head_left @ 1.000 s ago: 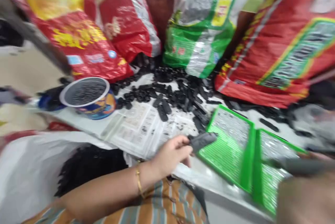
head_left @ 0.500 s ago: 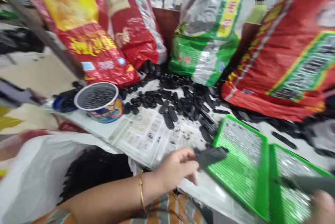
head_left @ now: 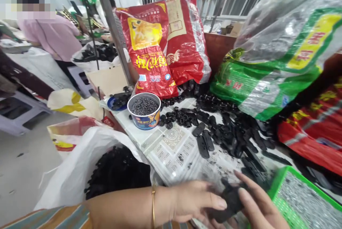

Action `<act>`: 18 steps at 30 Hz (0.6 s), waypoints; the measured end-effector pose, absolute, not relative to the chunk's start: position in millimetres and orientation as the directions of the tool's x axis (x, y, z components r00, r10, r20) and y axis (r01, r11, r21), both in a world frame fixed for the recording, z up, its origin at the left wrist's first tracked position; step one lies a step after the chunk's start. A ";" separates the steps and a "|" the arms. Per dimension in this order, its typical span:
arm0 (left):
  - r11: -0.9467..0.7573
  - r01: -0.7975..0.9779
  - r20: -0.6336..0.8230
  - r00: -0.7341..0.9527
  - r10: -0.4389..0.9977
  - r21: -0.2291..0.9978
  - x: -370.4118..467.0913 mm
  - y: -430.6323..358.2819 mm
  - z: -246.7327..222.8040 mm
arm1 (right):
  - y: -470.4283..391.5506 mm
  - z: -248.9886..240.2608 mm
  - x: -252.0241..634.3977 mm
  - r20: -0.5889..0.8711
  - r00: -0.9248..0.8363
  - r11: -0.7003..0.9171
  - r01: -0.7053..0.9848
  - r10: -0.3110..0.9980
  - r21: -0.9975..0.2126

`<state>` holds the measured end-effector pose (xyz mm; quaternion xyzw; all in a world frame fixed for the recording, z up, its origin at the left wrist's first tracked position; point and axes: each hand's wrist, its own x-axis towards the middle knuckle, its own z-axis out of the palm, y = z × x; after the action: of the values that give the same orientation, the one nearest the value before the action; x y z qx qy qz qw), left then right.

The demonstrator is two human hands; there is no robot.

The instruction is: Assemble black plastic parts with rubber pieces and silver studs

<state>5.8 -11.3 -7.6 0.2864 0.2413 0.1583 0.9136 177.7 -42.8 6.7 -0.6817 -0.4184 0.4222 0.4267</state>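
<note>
At the lower middle, my left hand (head_left: 195, 202) grips a dark, flat black plastic part (head_left: 227, 204), thumb on top, fingers underneath. My right hand (head_left: 260, 204) comes in from the other side, its thumb and fingers closed about the same part's right end. Motion blurs the part, so its details cannot be made out. Beyond the hands, a heap of black plastic pieces (head_left: 229, 132) covers the tabletop (head_left: 171, 154). A green tray (head_left: 287, 186) of small shiny metal pieces lies right of my right hand.
A paper tub (head_left: 146, 120) of small dark bits stands by a blue dish (head_left: 117, 104) at the table's left edge. A white sack (head_left: 66, 172) of black pieces gapes below. Red bags (head_left: 152, 50) and a green bag (head_left: 264, 86) line the back. A person (head_left: 50, 36) is at far left.
The view has swung left. My right hand has come from over the green trays to the black part in my left hand. The grey tool it held no longer shows.
</note>
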 end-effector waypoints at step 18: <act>0.499 -0.659 -0.496 0.213 0.842 0.563 -84.7 68.7 2.3 | 134.6 -8.8 81.3 0.160 -0.237 0.283 0.869 0.958 -0.406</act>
<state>-84.7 68.7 2.3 0.1155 0.3951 0.4872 0.7702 81.3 134.6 -8.8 -0.5873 -0.7777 0.1166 0.1912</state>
